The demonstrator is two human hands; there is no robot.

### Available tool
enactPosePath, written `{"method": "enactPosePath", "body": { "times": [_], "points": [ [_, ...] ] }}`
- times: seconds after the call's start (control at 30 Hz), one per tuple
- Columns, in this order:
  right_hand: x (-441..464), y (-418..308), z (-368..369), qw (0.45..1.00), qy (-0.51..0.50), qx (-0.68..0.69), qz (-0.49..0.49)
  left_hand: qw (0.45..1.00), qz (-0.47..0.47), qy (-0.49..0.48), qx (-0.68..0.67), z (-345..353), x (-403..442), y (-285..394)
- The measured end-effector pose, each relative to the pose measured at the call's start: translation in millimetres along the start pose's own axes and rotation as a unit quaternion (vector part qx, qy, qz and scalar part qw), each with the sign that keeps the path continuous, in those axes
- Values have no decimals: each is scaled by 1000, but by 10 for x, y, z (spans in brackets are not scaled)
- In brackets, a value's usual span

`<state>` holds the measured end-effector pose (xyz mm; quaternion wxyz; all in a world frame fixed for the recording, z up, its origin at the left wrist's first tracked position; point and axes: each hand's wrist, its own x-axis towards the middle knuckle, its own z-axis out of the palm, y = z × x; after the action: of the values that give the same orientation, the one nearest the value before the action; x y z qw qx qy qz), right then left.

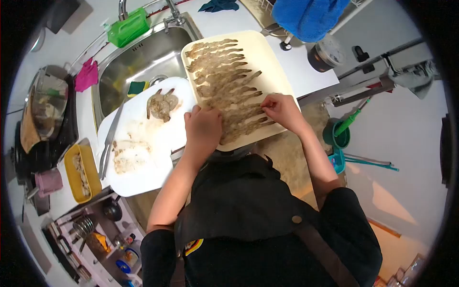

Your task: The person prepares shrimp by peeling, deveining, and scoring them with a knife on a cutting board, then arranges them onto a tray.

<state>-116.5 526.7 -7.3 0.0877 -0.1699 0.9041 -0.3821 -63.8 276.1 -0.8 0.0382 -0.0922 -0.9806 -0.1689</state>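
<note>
Raw peeled-looking shrimp (222, 76) lie side by side in a long row on a cream tray (270, 62). My right hand (282, 112) pinches the tail end of one shrimp near the tray's right side. At the other end of that shrimp, my left hand (204, 129) is closed over the tray's left rim, its fingertips partly hidden. A white cutting board (143, 179) adjoins the tray on the left, with a small pile of shrimp (162, 104) and wet brown residue on it. A knife (111, 136) rests along the board's left edge.
Behind the board is a steel sink (138, 60) with a sponge (137, 88) and a green bottle (128, 27). A yellow container (82, 172) with pale pieces stands left. At the back right are a blue towel (308, 16) and a dark-bottomed jar (326, 52).
</note>
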Motion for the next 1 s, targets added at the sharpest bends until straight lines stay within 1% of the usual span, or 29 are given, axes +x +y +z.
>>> {"method": "enactPosePath", "body": {
  "times": [0.07, 0.17, 0.27, 0.3, 0.33, 0.37, 0.47, 0.53, 0.63, 0.73, 0.8, 0.83, 0.9, 0.93, 1.0],
  "points": [
    [19, -33, -21, 997, 9, -75, -34, 999, -28, 25, 22, -47, 0, 89],
    [54, -147, 19, 975, 98, -144, -139, 997, -51, 33, -40, -132, 20, 100],
    [156, -247, 179, 978, 23, -77, -192, 980, 27, 47, -193, -51, 92, 82],
    [191, -293, 231, 976, -7, -56, -209, 982, 24, 27, -188, -35, 99, 88],
    [211, -301, 288, 969, -6, -69, -239, 983, 20, 6, -182, -17, 103, 103],
    [230, -305, 331, 968, -14, -76, -239, 984, 18, -15, -177, -3, 109, 118],
    [279, -279, 394, 966, -26, -95, -239, 990, 5, -29, -138, 28, 129, 156],
    [308, -255, 422, 966, -23, -97, -239, 990, 5, -23, -140, 50, 142, 137],
    [281, -212, 368, 961, -10, -76, -267, 987, 24, -11, -157, -12, 99, 17],
    [221, -127, 192, 980, -22, -6, -200, 986, 37, 21, -158, -118, 53, -136],
    [261, -10, 127, 984, 0, -6, -178, 987, 37, 56, -149, -115, 74, -187],
    [293, 35, 103, 986, 11, -7, -167, 988, 39, 51, -143, -101, 98, -192],
    [323, 92, 75, 988, -31, -7, -149, 990, 44, 40, -130, -75, 147, -149],
    [332, 105, 63, 989, -52, -7, -140, 991, 32, 11, -127, -83, 157, -136],
    [345, 106, 37, 985, -51, -53, -158, 994, 23, -24, -109, -113, 154, -143]
  ]
}}
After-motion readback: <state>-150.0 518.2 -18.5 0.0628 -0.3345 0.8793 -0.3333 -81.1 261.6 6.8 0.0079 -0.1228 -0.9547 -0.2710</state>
